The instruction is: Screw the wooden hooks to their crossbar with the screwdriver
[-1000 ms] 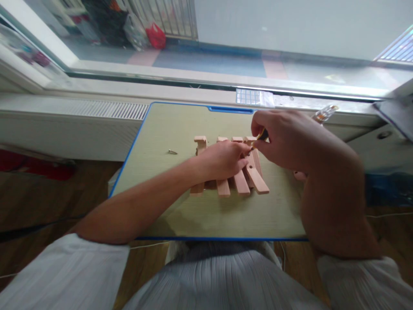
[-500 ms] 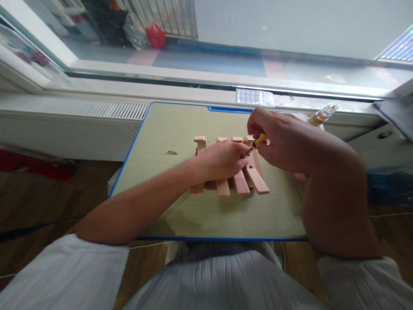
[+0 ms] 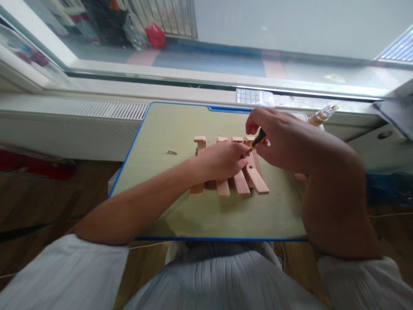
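Pinched in my right hand (image 3: pixel 267 133) is a small yellow-and-black screwdriver (image 3: pixel 258 138), tilted with its tip down at the far part of the rightmost wooden slat (image 3: pixel 257 180). My left hand (image 3: pixel 227 159) lies across the wooden piece, its thumb and fingertips closed on that slat close beside the screwdriver tip. Several pale slats lie in a row, and a further slat (image 3: pixel 223 188) shows its near end under my left wrist. A dark hole is visible in the rightmost slat. Whatever the tip meets is hidden by my left fingers.
A loose screw (image 3: pixel 172 152) lies left of the slats on the blue-edged table (image 3: pixel 180 125). Beyond the right forearm stands a clear bottle-like object (image 3: pixel 323 115). Plastic packaging (image 3: pixel 254 97) rests on the windowsill, and a radiator (image 3: pixel 109 108) is at the left.
The screwdriver handle has turned, with its black side now showing where yellow was. My right fingers have shifted slightly left; my left hand and the slats stay put.
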Demonstrator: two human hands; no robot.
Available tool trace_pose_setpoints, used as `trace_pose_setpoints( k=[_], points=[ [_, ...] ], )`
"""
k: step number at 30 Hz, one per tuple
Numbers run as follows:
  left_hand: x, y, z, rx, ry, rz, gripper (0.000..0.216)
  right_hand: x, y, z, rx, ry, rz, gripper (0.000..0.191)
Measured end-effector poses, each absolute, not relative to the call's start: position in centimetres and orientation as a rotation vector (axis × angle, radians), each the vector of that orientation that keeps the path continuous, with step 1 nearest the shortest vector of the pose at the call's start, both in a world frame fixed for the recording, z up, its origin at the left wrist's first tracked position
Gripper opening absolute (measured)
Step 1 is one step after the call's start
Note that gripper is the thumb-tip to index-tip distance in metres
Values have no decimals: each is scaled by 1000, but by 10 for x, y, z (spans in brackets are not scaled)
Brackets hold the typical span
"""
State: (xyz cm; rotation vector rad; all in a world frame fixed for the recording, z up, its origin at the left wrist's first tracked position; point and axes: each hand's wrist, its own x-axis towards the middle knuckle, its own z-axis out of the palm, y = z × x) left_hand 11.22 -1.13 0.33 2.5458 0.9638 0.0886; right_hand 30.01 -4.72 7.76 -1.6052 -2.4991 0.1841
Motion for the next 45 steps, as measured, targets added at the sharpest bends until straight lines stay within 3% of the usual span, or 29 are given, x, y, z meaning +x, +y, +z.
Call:
trace_pose_setpoints(
  k=[12, 19, 29, 37, 45],
  points=[
    [112, -9, -1, 2570, 926, 124, 31, 286, -46, 79, -1673, -2457, 44, 27],
    [113, -11, 3, 2528, 973, 99, 28, 296, -53, 81, -1600, -2537, 224, 25],
    [112, -9, -2, 2568, 965, 114, 32, 290, -48, 80, -1761, -2433, -5, 19],
    [112, -11, 3, 2529, 984, 100, 27, 300, -48, 78, -1621, -2525, 257, 22],
    [112, -10, -2, 2557, 940, 135, 29, 286, -48, 80, -1747, -2422, 35, 16]
  ],
)
